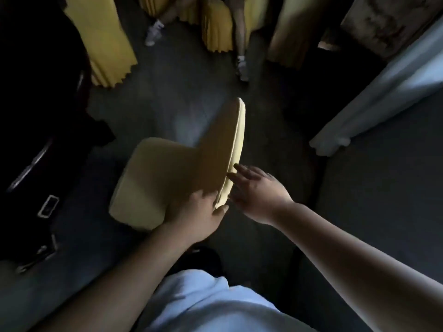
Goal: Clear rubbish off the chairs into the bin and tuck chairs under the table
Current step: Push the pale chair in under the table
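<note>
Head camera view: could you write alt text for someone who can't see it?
Seen from above in a dim room, a person's left hand grips the backrest of a yellow chair while the right hand reaches open toward its edge. More yellow chairs and a table's pale cloth stand around.

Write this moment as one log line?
left hand: gripping chair backrest | right hand: open, touching backrest | seat: no rubbish seen
</note>
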